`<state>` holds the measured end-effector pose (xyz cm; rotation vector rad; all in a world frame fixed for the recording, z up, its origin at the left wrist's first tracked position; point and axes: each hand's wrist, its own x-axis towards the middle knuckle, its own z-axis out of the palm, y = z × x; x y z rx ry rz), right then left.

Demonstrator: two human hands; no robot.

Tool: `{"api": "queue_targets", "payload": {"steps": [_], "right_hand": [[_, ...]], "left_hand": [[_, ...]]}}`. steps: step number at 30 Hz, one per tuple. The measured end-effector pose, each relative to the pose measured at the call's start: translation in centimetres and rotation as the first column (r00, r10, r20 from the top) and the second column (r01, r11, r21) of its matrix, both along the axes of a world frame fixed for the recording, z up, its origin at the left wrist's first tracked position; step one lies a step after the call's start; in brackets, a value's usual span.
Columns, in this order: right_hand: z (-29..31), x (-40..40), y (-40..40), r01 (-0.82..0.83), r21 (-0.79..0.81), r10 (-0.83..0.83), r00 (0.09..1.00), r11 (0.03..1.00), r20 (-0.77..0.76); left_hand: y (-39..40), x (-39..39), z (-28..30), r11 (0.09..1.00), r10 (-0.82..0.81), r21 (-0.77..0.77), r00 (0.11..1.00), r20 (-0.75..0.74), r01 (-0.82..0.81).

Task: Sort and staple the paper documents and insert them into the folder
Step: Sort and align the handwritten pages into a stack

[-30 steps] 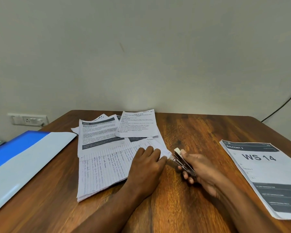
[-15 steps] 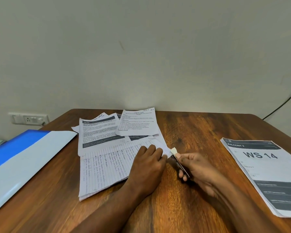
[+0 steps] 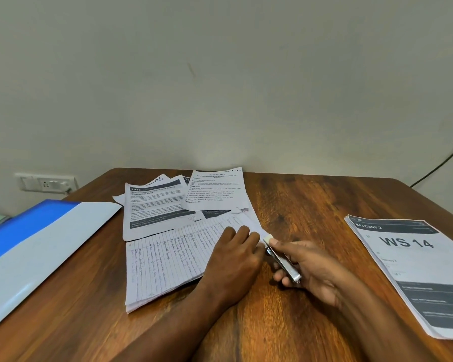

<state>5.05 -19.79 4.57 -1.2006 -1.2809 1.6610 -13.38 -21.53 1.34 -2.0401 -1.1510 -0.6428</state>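
A stack of handwritten lined sheets (image 3: 168,259) lies in the middle of the wooden table (image 3: 293,210). My left hand (image 3: 233,259) presses flat on its right part, fingers near the top right corner. My right hand (image 3: 306,267) grips a small metal stapler (image 3: 281,259) whose white-tipped front end sits at that corner of the stack. Printed sheets (image 3: 154,205) and a task sheet (image 3: 215,189) lie spread behind the stack. A blue and white folder (image 3: 37,246) lies at the left edge.
A stack of printed pages headed WS 14 (image 3: 413,267) lies at the right side of the table. A wall socket (image 3: 46,182) is at the left on the wall. A black cable (image 3: 439,163) hangs at the far right.
My right hand has brought the stapler forward and left until its tip meets the corner of the lined stack. My left hand stays pressed on the sheets.
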Motion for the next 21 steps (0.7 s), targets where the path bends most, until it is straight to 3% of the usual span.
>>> {"api": "queue_targets", "payload": {"steps": [7, 21], "right_hand": [[-0.4, -0.6, -0.2, 0.080, 0.052, -0.080, 0.997, 0.995, 0.004], [-0.4, 0.0, 0.9, 0.123, -0.091, -0.134, 0.983, 0.988, -0.128]], "left_hand": [[-0.1, 0.1, 0.0, 0.999, -0.035, 0.025, 0.999, -0.020, 0.035], [-0.4, 0.3, 0.1, 0.999, -0.031, 0.039, 0.999, -0.041, 0.033]]}}
